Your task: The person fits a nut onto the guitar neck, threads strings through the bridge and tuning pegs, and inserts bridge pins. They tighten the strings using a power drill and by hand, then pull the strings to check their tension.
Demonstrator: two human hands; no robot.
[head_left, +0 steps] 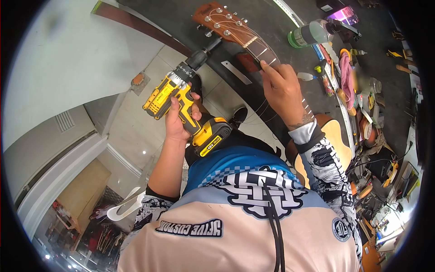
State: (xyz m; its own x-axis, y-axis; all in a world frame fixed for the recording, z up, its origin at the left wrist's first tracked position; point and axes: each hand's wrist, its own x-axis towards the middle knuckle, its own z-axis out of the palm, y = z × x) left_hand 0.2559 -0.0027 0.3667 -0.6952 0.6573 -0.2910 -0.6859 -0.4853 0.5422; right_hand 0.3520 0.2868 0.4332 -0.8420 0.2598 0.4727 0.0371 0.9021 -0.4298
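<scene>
Your left hand (179, 119) grips the yellow drill (183, 106) at centre frame, its tip at the guitar (235, 29) headstock pegs. Your right hand (282, 88) pinches the strings (263, 109) over the neck, upper centre.

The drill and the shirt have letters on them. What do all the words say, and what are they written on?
"DEWALT": on the yellow side of the drill, small and only just readable.
The label on the drill's battery: too small to read.
"5FIVE CUSTOM": on the black patch on the shirt.
The big black and white logo on the shirt: shapes, not clear letters.
The round badge on the sleeve: too small to read.
</scene>
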